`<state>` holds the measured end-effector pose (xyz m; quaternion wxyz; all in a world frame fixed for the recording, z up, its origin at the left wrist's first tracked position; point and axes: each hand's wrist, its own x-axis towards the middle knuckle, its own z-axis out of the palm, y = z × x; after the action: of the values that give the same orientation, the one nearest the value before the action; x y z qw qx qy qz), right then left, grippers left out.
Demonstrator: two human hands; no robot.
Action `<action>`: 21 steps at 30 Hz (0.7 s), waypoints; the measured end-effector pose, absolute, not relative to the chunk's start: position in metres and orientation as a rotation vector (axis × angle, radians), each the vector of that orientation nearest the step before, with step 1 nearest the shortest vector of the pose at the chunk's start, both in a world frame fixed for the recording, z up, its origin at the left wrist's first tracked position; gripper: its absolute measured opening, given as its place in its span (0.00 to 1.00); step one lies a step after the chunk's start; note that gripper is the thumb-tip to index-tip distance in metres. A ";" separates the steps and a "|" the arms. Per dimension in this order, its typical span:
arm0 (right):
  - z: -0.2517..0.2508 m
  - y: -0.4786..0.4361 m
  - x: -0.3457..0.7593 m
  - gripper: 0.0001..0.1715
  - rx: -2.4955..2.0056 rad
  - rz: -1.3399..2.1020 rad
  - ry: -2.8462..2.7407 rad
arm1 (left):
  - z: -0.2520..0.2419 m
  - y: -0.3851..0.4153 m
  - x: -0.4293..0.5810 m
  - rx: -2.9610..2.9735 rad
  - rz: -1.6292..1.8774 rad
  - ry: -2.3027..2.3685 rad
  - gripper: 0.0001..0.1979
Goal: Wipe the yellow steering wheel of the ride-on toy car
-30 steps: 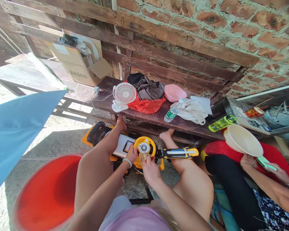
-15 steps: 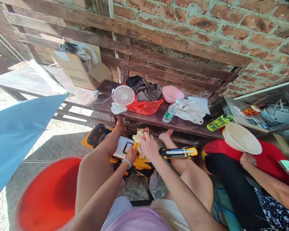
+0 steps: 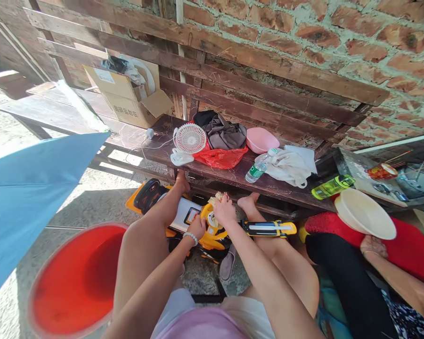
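My right hand (image 3: 225, 210) is stretched forward over a yellow toy ride-on car (image 3: 198, 221), fingers closed round a small pale bundle (image 3: 219, 197) with a bit of red in it; what it is I cannot make out. My left hand (image 3: 198, 227), with a bead bracelet on the wrist, rests on the toy's yellow steering wheel, fingers curled on its left side. My bare legs stretch out on both sides of the toy, feet against a dark wooden bench (image 3: 233, 176).
On the bench lie a white fan (image 3: 189, 141), a red plastic bag (image 3: 221, 157), dark clothes, a pink bowl (image 3: 261, 140), a water bottle (image 3: 259, 165) and white cloth. A cardboard box (image 3: 127, 96) stands left. An orange basin (image 3: 76, 278) is near left. Another person sits right beside a cream bowl (image 3: 363, 214).
My right hand rose from the steering wheel with the pale bundle and reached forward toward the bench. The left hand stayed on the wheel. The view shifted slightly.
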<state>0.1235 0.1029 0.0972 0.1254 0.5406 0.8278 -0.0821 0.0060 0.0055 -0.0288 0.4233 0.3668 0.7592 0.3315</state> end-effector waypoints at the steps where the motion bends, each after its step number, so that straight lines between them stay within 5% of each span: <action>1: 0.096 0.100 0.125 0.28 1.653 -0.235 2.363 | -0.027 0.006 0.006 0.912 0.822 1.907 0.10; 12: 0.100 0.052 0.148 0.56 1.714 -0.348 2.129 | -0.020 0.012 0.010 0.887 0.866 1.947 0.06; 18: 0.104 0.011 0.159 0.37 1.649 -0.471 2.167 | -0.020 0.012 0.006 0.897 0.846 1.902 0.10; 21: 0.101 -0.009 0.160 0.36 1.613 -0.507 2.198 | -0.022 0.011 0.006 0.907 0.862 1.879 0.12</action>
<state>0.1603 -0.0086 0.1009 0.1834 0.5717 0.7792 -0.1799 0.0060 0.0110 -0.0222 0.4280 0.3630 0.7523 0.3451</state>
